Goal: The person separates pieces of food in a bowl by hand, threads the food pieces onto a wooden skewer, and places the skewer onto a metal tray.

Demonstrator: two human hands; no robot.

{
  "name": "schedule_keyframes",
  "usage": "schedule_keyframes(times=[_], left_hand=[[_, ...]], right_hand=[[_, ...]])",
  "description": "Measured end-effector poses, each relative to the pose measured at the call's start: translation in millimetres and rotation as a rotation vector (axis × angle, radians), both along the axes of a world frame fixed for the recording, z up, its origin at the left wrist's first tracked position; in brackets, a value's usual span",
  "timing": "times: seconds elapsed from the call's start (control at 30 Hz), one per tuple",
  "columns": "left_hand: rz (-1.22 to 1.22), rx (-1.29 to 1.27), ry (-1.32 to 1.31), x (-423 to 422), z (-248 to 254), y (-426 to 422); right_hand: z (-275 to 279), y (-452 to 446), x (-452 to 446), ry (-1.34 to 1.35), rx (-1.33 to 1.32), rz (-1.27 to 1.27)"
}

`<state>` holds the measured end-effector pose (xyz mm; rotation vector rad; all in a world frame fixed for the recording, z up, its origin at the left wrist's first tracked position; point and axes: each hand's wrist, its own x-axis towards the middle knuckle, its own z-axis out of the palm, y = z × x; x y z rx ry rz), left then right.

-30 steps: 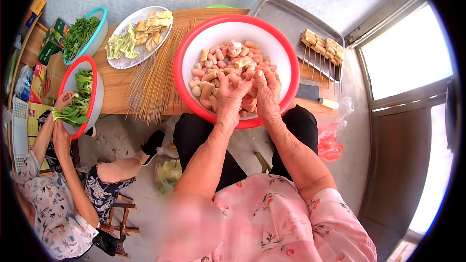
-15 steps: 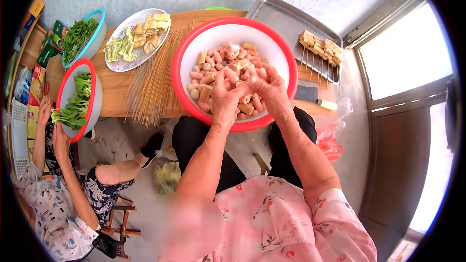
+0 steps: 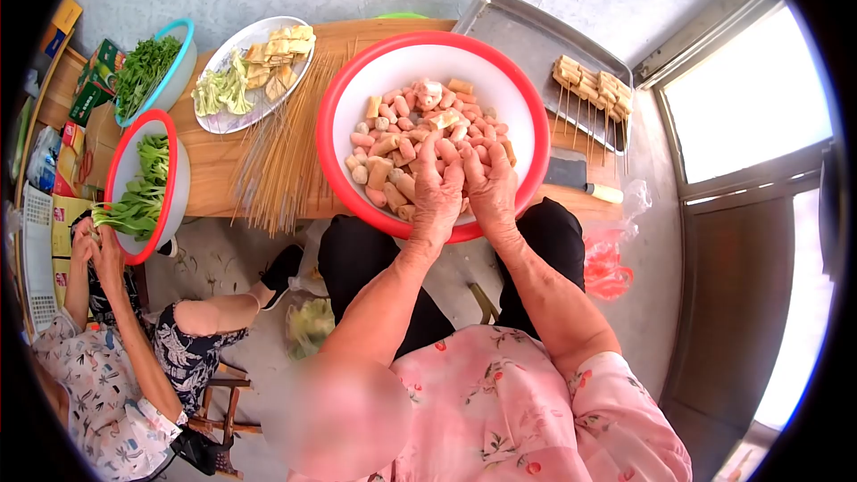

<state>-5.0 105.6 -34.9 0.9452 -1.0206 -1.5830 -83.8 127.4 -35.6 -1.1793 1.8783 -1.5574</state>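
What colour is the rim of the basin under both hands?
The basin's rim is red, clearest in the head view.

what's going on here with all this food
One person has the left hand and right hand in among sausage-like pieces in a red-rimmed basin; whether they grip any is hard to tell. Bare skewers lie to its left, while loaded skewers rest on a metal tray to its right. Far left, a co-worker's hands are beside a basin of leafy greens.
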Motion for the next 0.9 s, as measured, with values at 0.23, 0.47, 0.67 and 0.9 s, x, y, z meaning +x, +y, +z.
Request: schedule_keyframes(times=[0.23, 0.47, 0.67, 0.9], left_hand=[[-0.045, -0.376, -0.27, 2.8, 5.7, 9.1], [0.067, 0.212, 0.171, 24.0, -6.1, -23.4], [0.106, 0.037, 0.218, 31.8, 20.5, -43.7], [-0.165, 0.011, 0.094, 18.5, 13.7, -26.2]], right_hand=[[11.8, -5.3, -9.1, -0.788, 0.065, -0.027], [9.8, -9.1, -33.7, -0.881, 0.081, 0.144], [20.5, -8.4, -43.1, -0.906, 0.102, 0.302], [37.7, -7.2, -21.5, -0.849, 0.171, 0.45]])
